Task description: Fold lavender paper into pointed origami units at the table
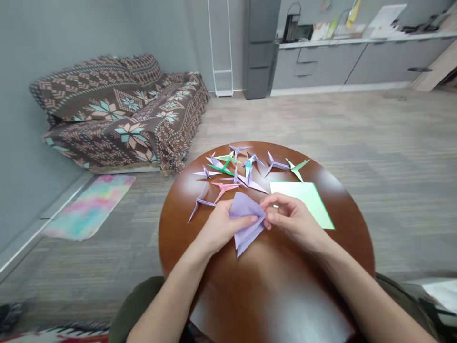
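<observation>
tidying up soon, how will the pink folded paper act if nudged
The pink folded paper looks thin, so it is probably very light. Its narrow, creased points suggest some stiffness, though they might bend if pinched. On the glossy tabletop, its splayed shape would likely slide rather than roll.

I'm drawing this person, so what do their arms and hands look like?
The left hand and right hand wear no gloves. Both forearms are bare to the picture's edge: no sleeves, watch or bracelet show. No rings that I can see.

L hand [223, 228] grips, thumb [247, 221] laid across, pointing twd. R hand [285, 216], its fingers curled; bare forearms [178, 288] angle inward.
</observation>
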Motion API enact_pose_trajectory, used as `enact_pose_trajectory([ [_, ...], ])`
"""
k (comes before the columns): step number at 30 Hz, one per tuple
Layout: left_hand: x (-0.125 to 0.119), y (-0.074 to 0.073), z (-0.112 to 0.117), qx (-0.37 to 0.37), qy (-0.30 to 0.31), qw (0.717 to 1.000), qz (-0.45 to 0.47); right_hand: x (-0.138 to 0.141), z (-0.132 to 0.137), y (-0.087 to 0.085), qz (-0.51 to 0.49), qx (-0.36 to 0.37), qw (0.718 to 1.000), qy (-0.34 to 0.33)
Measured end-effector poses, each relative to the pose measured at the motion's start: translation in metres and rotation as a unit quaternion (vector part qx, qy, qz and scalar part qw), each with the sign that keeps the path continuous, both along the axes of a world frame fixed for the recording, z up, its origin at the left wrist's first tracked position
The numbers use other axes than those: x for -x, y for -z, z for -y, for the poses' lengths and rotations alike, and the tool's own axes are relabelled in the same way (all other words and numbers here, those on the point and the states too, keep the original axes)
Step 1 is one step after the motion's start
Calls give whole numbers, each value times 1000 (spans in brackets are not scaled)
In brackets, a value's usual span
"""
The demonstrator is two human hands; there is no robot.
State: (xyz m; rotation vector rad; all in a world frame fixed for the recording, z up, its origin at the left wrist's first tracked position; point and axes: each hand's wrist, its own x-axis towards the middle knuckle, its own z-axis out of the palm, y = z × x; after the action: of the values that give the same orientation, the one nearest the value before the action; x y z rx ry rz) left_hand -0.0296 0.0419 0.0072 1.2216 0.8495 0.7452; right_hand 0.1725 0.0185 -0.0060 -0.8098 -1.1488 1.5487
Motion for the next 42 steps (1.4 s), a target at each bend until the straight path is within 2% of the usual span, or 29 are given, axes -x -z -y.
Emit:
enact_pose_trajectory([
  [6, -2, -1, 0, 8, 7, 999, -35, 6, 2, -1, 36, 25, 999, 8],
  [10, -5, 0, 0, -47, 2, 997, -58, 6, 4, -1, 90, 17, 995, 28],
  [16, -7, 4, 2, -126, -20, 983, -132, 5, 8, -2, 169, 32, 985, 8],
  [19, -7, 5, 2, -119, -13, 983, -140, 6, 9, -3, 168, 51, 984, 4],
  [25, -7, 2, 4, -128, -19, 985, -113, 7, 10, -3, 144, 105, 983, -51],
  [31, -9, 2, 4, -113, -39, 986, -114, 5, 9, -5, 179, 86, 980, -20],
  [37, -4, 2, 2, -72, -2, 994, -88, 0, 6, -6, 201, 73, 977, 4],
  [42, -2, 3, 2, -54, -12, 995, -81, -1, 8, -6, 210, 61, 976, -5],
])
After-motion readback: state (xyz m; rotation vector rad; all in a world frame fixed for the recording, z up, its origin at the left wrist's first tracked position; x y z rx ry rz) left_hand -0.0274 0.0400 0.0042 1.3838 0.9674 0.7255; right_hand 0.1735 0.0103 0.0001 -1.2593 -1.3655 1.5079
